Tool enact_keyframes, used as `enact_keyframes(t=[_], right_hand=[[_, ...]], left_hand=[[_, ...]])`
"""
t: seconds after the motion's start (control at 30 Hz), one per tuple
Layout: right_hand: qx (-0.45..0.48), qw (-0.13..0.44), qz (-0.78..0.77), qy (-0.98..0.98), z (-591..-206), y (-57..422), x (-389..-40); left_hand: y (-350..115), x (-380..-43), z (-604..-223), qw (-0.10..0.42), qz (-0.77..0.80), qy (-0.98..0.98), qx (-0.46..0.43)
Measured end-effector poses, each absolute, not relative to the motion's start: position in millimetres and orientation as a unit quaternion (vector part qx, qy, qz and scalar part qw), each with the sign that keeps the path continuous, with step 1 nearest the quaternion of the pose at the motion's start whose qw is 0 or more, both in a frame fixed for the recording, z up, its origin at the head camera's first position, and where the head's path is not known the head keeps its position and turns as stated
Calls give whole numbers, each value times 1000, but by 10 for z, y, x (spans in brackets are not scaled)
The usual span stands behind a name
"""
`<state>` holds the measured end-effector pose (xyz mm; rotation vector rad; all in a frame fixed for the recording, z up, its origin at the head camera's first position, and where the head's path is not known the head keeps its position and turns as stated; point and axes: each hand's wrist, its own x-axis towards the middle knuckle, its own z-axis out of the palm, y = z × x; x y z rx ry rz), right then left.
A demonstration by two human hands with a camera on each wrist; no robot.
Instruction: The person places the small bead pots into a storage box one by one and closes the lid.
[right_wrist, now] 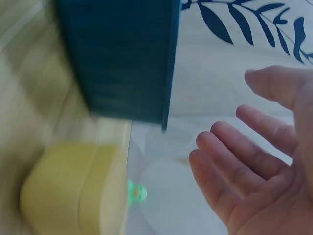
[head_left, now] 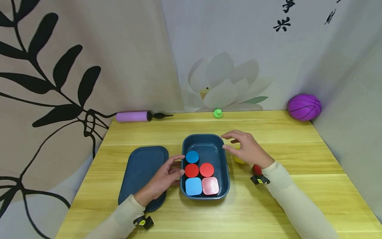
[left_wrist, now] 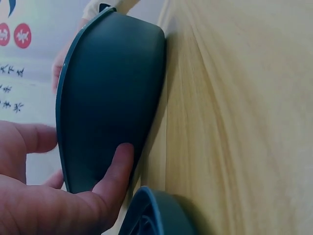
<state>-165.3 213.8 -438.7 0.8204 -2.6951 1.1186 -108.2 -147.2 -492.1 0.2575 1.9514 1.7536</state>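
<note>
A dark blue box [head_left: 206,142] stands in the middle of the table. Inside its left and near part are a blue round piece [head_left: 192,157], two red round pieces [head_left: 191,170], a light blue square piece [head_left: 193,186] and a pink square piece [head_left: 210,186]. My left hand [head_left: 164,176] rests against the box's left side, thumb on the outer wall and a fingertip at the rim. Beside the right rim hovers my right hand [head_left: 246,147], its fingers spread loosely and holding nothing. Under it, partly hidden, is a yellow container [right_wrist: 73,191]; a red piece [head_left: 257,170] sits behind the wrist.
Left of the box lies a dark blue lid [head_left: 143,172], partly under the left forearm. Along the back edge are a purple hand pump [head_left: 132,116], a green toy duck [head_left: 218,113] and a purple ball [head_left: 304,107]. A printed curtain [head_left: 134,59] hangs behind.
</note>
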Motion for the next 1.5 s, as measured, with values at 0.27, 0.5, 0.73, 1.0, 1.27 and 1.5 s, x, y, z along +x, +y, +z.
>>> enact_keyframes(t=[0.27, 0.5, 0.73, 1.0, 1.27, 1.5], right_hand=[[210, 35, 326, -921, -4483, 2531, -1619], [181, -38, 303, -935, -4594, 2775, -1557], [186, -61, 306, -932, -4743, 2887, -1485], [188, -71, 301, -932, -4849, 2884, -1482], [186, -72, 312, -929, -4834, 2889, -1497], [185, -59, 331, -923, -4758, 2863, -1523]], left_hand=[[-1465, -1083, -4906, 253, 645, 714, 101], [-1473, -1091, -4908, 259, 646, 711, 101], [-1479, -1091, -4906, 260, 647, 710, 102], [-1474, -1091, -4904, 264, 648, 708, 98], [-1465, -1099, -4903, 262, 646, 710, 98], [-1476, -1088, -4901, 260, 645, 712, 96]])
